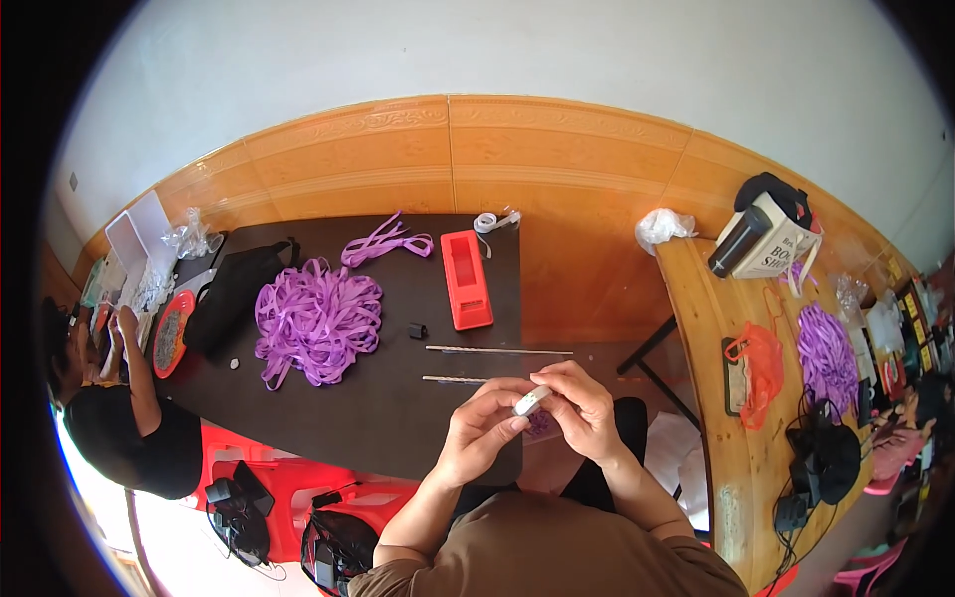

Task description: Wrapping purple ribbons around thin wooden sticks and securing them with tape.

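In front of my body, above the dark table's right edge, a small white rounded piece (532, 401), perhaps a small roll, sits between both hands. My left hand (480, 428) pinches it from the left with thumb and fingers. My right hand (580, 410) has its fingers closed on its right side. Just beyond my hands lie two thin rods with twisted shafts, a long one (497, 349) and another (453, 378) partly hidden by my left hand. Farther off is a red plastic box (466, 284), with a small black piece (418, 330) to its left.
On the dark table (398, 418) are a purple ribbon heap (318, 320), a black bag (239, 289) and a white tape roll (485, 222). A co-worker (134, 418) sits at left beside a red tray (174, 333). A wooden table (736, 488) at right carries more ribbon (826, 353).
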A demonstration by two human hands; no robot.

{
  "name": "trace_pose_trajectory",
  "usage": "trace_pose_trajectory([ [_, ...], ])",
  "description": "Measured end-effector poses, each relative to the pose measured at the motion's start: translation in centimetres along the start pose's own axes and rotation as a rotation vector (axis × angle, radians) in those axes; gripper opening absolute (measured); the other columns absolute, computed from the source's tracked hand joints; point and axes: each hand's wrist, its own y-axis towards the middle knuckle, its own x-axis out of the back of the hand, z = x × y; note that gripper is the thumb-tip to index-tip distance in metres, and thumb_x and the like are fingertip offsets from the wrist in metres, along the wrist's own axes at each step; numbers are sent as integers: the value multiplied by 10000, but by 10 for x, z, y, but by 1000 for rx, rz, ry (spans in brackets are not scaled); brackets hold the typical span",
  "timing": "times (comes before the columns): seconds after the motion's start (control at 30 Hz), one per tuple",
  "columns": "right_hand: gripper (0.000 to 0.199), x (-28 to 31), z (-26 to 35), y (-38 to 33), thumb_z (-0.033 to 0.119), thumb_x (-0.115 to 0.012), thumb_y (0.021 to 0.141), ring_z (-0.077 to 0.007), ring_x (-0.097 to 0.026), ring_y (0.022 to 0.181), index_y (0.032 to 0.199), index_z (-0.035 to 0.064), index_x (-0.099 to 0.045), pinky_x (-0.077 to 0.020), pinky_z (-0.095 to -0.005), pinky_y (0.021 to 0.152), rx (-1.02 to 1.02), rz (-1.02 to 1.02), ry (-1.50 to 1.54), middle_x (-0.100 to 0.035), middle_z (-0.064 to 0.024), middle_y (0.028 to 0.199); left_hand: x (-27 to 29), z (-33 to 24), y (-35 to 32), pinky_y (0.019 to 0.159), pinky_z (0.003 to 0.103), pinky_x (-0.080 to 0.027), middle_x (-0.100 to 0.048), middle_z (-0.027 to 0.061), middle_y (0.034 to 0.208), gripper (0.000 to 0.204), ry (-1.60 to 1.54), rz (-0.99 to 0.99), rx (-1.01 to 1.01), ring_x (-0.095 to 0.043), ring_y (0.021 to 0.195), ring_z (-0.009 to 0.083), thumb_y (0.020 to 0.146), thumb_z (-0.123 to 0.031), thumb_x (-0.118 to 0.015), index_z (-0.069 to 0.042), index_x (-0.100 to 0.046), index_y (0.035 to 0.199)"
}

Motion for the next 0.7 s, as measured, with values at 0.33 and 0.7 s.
trace_pose_trajectory([
  [0.33,273,11,14,-2,-91,-610,833,-197,-632,888,1097,-20,-615,-539,-265,698,4,-63,-5,-584,-137,1071,-5,4,6,906,302,-466,-542,151,1213,185,254,-19,-98,-545,1097,197,890,52,-570,64,-611,1070],
  [0.7,236,16,13,2,-95,-673,757,-242,-632,789,978,-21,-637,-520,-288,635,238,-87,-331,-615,-148,954,-6,10,12,934,312,-450,-596,161,1198,259,389,-14,-161,-561,1126,241,875,54,-578,24,-632,1126],
])
